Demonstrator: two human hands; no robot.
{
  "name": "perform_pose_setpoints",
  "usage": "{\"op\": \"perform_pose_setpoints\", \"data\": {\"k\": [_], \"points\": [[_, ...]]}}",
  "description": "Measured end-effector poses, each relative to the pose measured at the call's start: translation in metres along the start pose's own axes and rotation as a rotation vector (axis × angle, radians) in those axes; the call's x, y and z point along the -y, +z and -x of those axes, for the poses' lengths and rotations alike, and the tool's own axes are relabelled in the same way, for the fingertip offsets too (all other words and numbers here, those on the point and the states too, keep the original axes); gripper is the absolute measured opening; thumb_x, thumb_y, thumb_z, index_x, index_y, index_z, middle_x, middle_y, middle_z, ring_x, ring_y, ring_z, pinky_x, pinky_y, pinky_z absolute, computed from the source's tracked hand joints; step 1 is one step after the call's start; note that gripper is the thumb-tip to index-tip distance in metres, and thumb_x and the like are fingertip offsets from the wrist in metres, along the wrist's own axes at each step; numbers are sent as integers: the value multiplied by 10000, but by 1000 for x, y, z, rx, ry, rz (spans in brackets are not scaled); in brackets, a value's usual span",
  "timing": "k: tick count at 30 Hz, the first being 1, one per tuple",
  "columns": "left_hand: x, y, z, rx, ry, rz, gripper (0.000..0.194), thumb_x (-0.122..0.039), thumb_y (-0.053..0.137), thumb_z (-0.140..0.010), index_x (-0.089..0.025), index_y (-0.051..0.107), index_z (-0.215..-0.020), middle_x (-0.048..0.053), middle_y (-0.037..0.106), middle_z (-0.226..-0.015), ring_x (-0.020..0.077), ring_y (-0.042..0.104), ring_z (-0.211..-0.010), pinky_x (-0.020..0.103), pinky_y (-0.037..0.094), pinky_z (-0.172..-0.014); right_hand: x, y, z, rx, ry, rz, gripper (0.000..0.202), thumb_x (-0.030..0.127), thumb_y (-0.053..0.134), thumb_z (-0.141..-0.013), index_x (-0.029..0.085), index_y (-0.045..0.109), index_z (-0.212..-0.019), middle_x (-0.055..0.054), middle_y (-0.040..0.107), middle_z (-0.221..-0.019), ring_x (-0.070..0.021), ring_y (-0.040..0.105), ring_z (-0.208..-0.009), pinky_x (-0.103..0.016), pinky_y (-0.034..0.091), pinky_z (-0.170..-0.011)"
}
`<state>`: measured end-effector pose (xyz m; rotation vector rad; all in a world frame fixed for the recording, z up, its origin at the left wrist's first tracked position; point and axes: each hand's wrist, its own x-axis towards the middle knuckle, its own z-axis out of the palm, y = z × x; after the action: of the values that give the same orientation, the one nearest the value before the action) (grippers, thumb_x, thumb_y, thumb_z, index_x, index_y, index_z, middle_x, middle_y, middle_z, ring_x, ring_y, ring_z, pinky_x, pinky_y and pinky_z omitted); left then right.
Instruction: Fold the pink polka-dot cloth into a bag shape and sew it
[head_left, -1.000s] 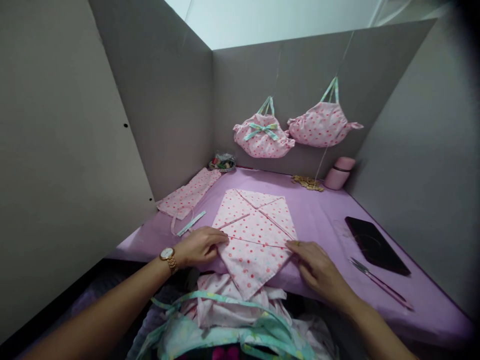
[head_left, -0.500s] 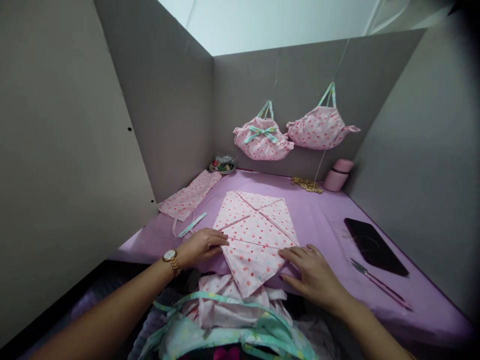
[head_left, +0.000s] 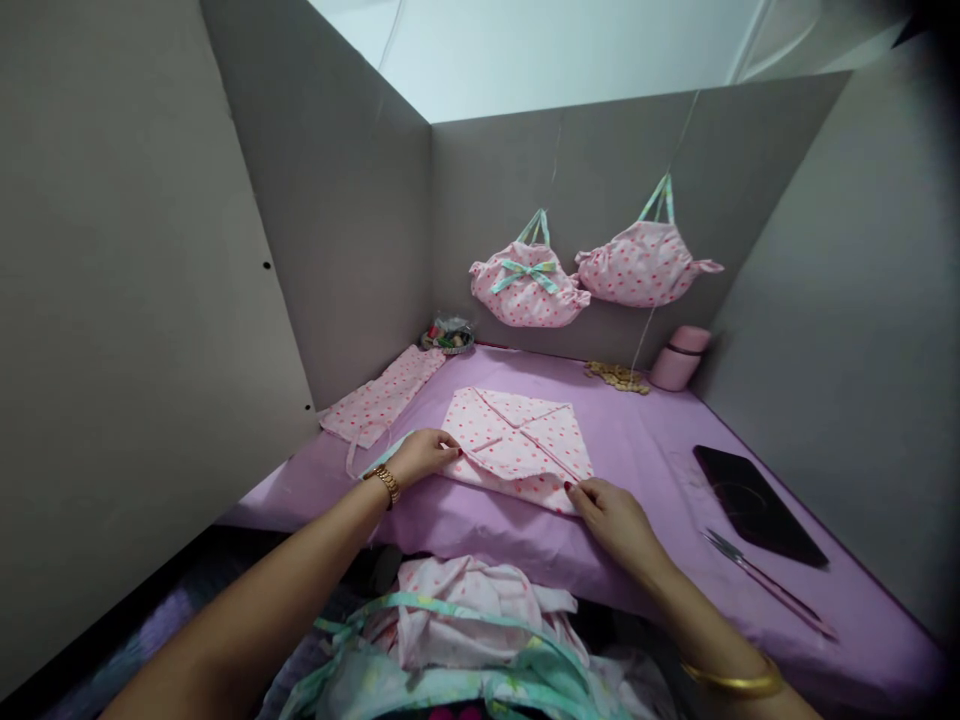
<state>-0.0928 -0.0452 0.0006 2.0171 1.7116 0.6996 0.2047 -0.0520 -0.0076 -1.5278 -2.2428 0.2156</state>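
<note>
Pink, red-dotted fabric (head_left: 510, 430), a flat folded panel, lies near the front edge of the purple cloth-covered table (head_left: 637, 440), its near folded edge pinched by the thumb and fingers of the left hand (head_left: 424, 458) and, at the other end, of the right hand (head_left: 611, 512). Just beside the left hand lies a thin pale-green strip (head_left: 388, 453). Right of the right hand, slender pink-handled scissors (head_left: 757, 576) lie before a flat black rectangular slab (head_left: 757, 505). Farther back stands a pink cylindrical flask (head_left: 679, 360), near two hanging pink dotted pouches (head_left: 637, 265).
</note>
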Motion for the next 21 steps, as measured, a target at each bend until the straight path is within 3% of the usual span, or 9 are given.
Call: {"op": "perform_pose_setpoints", "data": {"k": [9, 15, 21], "points": [[-10, 6, 2, -101, -80, -60, 250, -301, 510, -756, -181, 715, -835, 66, 715, -798, 201, 624, -725, 256, 399, -608, 5, -2, -6, 24, 49, 73, 348, 351, 403, -843, 198, 556, -571, -33, 613, -570, -164, 551, -549, -247, 269, -490], [-18, 14, 18, -170, -7, -117, 279, -314, 473, -817, -197, 664, -983, 61, 700, -768, 207, 623, -719, 274, 397, -638, 23, -4, -10, -83, -45, 120, 285, 332, 390, -873, 169, 592, -991, -106, 642, -1007, -256, 555, -945, -327, 373, -772], [-23, 25, 36, -235, 81, -169, 304, -260, 481, -834, -198, 582, -1114, 85, 671, -1003, 237, 584, -925, 307, 389, -782, 52, 21, -24, 25, -197, 115, 401, 315, 341, -910, 126, 511, -1220, -133, 512, -1285, -255, 437, -1181, -365, 318, -967]]}}
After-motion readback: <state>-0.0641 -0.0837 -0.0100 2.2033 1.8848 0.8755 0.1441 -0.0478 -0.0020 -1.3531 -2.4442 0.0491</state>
